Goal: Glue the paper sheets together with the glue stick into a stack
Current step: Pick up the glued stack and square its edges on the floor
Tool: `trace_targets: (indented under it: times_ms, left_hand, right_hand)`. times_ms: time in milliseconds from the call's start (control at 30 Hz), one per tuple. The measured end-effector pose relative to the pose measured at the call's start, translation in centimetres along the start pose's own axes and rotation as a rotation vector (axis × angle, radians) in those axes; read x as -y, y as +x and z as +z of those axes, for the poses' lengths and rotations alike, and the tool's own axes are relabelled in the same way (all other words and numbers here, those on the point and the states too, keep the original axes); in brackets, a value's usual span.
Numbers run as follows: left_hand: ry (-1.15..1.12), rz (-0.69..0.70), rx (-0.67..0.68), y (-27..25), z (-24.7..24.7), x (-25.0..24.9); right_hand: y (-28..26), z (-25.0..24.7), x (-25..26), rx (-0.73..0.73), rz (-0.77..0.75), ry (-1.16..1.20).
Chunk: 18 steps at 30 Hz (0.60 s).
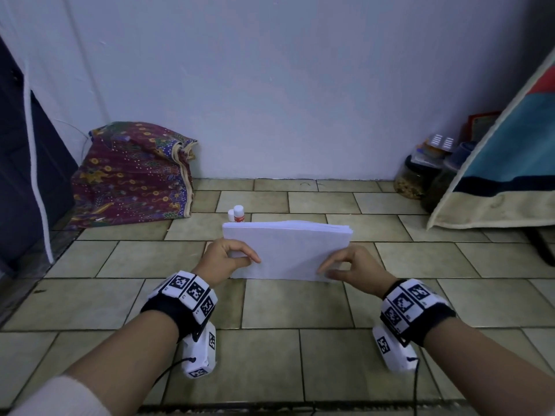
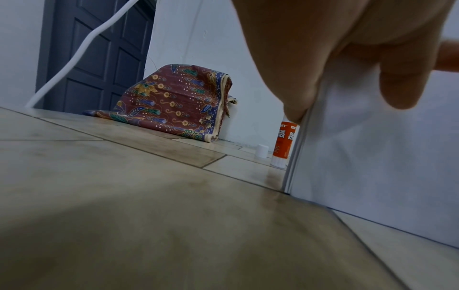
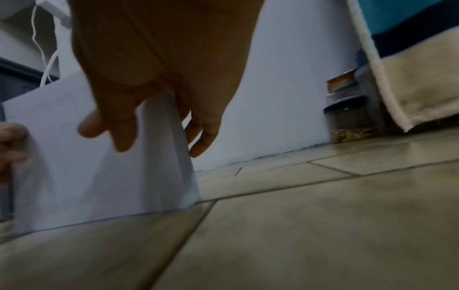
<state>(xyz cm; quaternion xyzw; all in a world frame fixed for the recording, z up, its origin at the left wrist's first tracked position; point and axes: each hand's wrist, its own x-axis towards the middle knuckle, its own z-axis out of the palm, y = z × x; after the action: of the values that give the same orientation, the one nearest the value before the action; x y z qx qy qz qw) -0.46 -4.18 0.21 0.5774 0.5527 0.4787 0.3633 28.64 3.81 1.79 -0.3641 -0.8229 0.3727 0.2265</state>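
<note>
While the stack of paper (image 1: 288,250) stands on its long edge on the tiled floor (image 1: 300,304), the left hand (image 1: 223,259) and right hand (image 1: 351,267) pinch its side edges. Paper looks light and floppy; gripping both sides seems safest. A glue stick (image 1: 239,214) stands just behind.

Beige tile floor (image 1: 270,310) with dark grout, laid in offset rows. Plain pale wall (image 1: 285,85) behind. Dark panelled door (image 2: 94,58) at left, white cord (image 2: 82,47) hanging across it. Patterned maroon cloth (image 1: 132,175) bundled against wall. Jars (image 1: 420,175) in right corner beside a hanging blue-and-cream blanket (image 1: 495,175). Dim, bluish light.
</note>
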Motion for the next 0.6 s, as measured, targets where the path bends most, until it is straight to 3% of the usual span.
trace_targets:
  times_ms: [200, 600]
  left_hand:
    - [0.038, 0.009, -0.024, 0.23, 0.11, 0.01]
    - [0.309, -0.086, 0.048, 0.14, 0.33, 0.05]
  right_hand:
    - [0.39, 0.64, 0.74, -0.178, 0.013, -0.058]
    - [0.48, 1.13, 0.01, -0.126, 0.07, -0.142]
